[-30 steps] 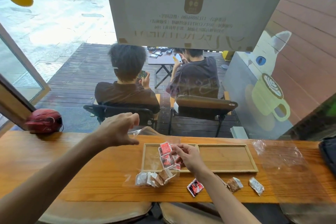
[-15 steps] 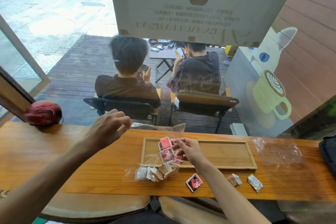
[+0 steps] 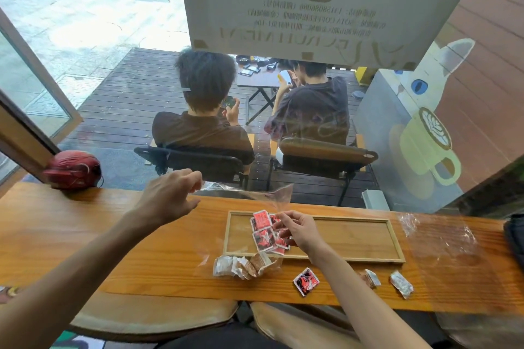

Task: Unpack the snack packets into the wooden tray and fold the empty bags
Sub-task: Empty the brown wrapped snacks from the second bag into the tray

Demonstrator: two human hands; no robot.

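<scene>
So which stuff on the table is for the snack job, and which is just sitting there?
For the job:
- wooden tray
- red snack packets in the tray
- clear bag held by left hand and right hand
- loose packets on the table
- empty bag

Just lying about:
- red helmet
- dark bag

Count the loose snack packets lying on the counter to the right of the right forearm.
2: a brown-and-white packet near the counter's front edge, close to the forearm, and a crumpled white packet just right of it. None appear hidden there.
</scene>
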